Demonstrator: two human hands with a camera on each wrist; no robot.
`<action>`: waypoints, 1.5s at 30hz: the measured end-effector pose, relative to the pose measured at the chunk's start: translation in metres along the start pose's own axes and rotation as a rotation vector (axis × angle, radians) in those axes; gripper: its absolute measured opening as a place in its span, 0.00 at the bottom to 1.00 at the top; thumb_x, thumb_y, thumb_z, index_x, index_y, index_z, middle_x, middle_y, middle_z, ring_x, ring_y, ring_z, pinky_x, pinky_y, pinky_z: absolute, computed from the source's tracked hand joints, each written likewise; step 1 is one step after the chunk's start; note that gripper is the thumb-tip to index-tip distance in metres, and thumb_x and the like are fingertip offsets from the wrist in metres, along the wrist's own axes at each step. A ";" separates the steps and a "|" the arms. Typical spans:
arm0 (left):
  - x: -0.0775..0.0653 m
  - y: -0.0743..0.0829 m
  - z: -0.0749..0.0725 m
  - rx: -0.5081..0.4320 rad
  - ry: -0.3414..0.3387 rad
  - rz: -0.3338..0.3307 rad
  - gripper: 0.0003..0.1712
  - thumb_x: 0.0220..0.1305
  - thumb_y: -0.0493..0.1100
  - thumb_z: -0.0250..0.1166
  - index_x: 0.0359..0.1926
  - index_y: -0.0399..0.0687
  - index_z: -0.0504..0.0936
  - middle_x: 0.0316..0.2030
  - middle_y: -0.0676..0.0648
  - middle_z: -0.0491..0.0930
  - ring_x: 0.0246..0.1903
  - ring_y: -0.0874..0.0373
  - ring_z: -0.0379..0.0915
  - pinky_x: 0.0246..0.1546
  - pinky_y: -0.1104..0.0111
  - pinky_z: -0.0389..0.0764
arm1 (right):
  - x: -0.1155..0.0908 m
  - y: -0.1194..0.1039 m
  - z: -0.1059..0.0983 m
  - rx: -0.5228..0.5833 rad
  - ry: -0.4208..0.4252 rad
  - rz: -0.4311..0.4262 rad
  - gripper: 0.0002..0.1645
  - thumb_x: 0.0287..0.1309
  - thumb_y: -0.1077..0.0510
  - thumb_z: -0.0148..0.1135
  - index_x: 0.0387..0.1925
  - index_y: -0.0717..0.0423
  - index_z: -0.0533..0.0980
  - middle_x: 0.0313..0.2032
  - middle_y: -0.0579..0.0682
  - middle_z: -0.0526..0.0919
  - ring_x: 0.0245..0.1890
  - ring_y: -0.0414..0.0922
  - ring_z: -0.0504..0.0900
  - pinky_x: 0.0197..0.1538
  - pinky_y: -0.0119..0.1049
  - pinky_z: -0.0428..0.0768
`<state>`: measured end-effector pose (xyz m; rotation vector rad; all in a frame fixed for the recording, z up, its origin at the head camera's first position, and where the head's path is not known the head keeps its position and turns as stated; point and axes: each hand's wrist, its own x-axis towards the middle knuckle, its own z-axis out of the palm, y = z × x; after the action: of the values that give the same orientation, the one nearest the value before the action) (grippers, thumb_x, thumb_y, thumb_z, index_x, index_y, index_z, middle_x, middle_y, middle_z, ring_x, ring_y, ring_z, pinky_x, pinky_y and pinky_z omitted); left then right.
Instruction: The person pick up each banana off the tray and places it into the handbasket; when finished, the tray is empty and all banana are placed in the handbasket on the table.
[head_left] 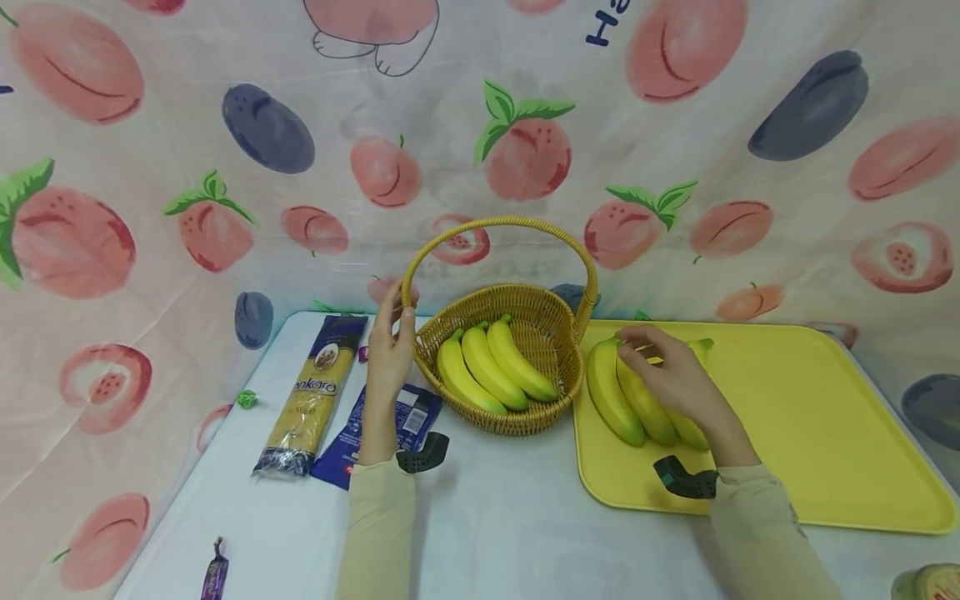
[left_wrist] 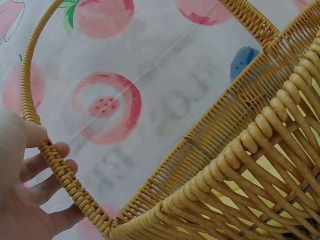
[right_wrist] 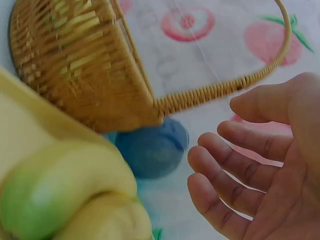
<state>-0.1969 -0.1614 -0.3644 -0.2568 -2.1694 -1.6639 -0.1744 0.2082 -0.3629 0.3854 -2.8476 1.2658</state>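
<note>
A wicker basket (head_left: 525,429) with a tall arched handle (head_left: 502,222) stands at the back middle of the table. Inside it lie three yellow bananas (head_left: 491,367) with green tips. My left hand (head_left: 392,354) holds the handle low on its left side; in the left wrist view the thumb is in front and the fingers (left_wrist: 47,187) are behind it. Above the bananas (head_left: 615,396) on the yellow tray (head_left: 832,417) hovers my right hand (head_left: 675,371). Its fingers are loosely bent and hold nothing, apart from the basket handle in the right wrist view.
Left of the basket lie a pasta packet (head_left: 315,400) and a dark blue packet (head_left: 412,417), partly behind the left arm. A small green item (head_left: 246,398) and a purple-wrapped sweet (head_left: 215,575) lie farther left. A jar (head_left: 937,582) shows at the bottom right. Fruit-printed cloth hangs behind.
</note>
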 end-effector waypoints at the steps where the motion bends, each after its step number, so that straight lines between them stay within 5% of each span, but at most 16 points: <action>1: 0.001 -0.004 0.000 0.005 0.002 0.001 0.26 0.74 0.41 0.46 0.70 0.56 0.59 0.60 0.40 0.71 0.63 0.41 0.63 0.59 0.45 0.68 | -0.002 0.004 -0.002 -0.003 0.008 0.006 0.24 0.68 0.45 0.48 0.59 0.53 0.70 0.50 0.57 0.77 0.49 0.56 0.78 0.46 0.47 0.77; 7: 0.002 -0.018 0.002 0.019 0.012 0.010 0.25 0.74 0.47 0.46 0.69 0.69 0.60 0.60 0.47 0.71 0.62 0.48 0.64 0.58 0.47 0.70 | -0.016 0.024 -0.015 -0.016 0.046 0.050 0.26 0.69 0.45 0.47 0.60 0.55 0.68 0.52 0.59 0.76 0.51 0.58 0.75 0.46 0.44 0.75; 14: 0.002 -0.017 0.002 0.036 0.016 -0.003 0.25 0.73 0.49 0.46 0.69 0.72 0.59 0.61 0.48 0.71 0.61 0.52 0.65 0.56 0.50 0.71 | -0.025 0.049 -0.029 -0.042 0.106 0.081 0.27 0.69 0.48 0.47 0.60 0.61 0.67 0.50 0.64 0.75 0.51 0.63 0.74 0.42 0.38 0.75; 19: 0.001 -0.013 0.002 0.039 0.016 -0.026 0.26 0.74 0.47 0.46 0.69 0.68 0.59 0.61 0.47 0.70 0.62 0.52 0.64 0.57 0.51 0.70 | -0.030 0.067 -0.037 -0.055 0.116 0.140 0.30 0.69 0.47 0.47 0.63 0.63 0.64 0.52 0.65 0.73 0.53 0.65 0.71 0.42 0.44 0.77; 27: -0.004 0.015 0.001 0.026 0.000 -0.041 0.27 0.73 0.40 0.46 0.71 0.53 0.57 0.62 0.39 0.68 0.64 0.43 0.62 0.59 0.47 0.68 | -0.030 0.096 -0.037 -0.056 0.067 0.256 0.43 0.67 0.39 0.45 0.68 0.68 0.54 0.56 0.71 0.67 0.55 0.67 0.68 0.48 0.55 0.74; 35: 0.001 -0.019 0.002 0.063 0.026 0.005 0.26 0.74 0.48 0.46 0.70 0.70 0.58 0.61 0.46 0.70 0.60 0.50 0.65 0.50 0.53 0.72 | -0.027 0.110 -0.031 0.009 -0.071 0.383 0.56 0.64 0.32 0.44 0.71 0.71 0.38 0.64 0.77 0.54 0.61 0.70 0.59 0.57 0.62 0.65; 42: -0.007 0.017 0.000 0.038 -0.005 -0.027 0.27 0.73 0.39 0.46 0.71 0.51 0.58 0.62 0.39 0.68 0.62 0.45 0.64 0.56 0.50 0.70 | -0.027 0.111 -0.028 -0.027 -0.080 0.407 0.58 0.63 0.31 0.44 0.71 0.72 0.38 0.65 0.78 0.54 0.61 0.71 0.59 0.58 0.62 0.64; 45: -0.008 0.019 0.000 0.039 -0.003 -0.023 0.27 0.73 0.39 0.45 0.71 0.50 0.58 0.62 0.38 0.68 0.61 0.44 0.64 0.55 0.50 0.70 | -0.027 0.112 -0.028 -0.039 -0.080 0.405 0.58 0.63 0.31 0.44 0.71 0.72 0.39 0.64 0.77 0.54 0.61 0.70 0.59 0.58 0.62 0.65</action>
<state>-0.1829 -0.1558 -0.3507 -0.2243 -2.2129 -1.6330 -0.1762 0.3069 -0.4285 -0.1559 -3.1203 1.2631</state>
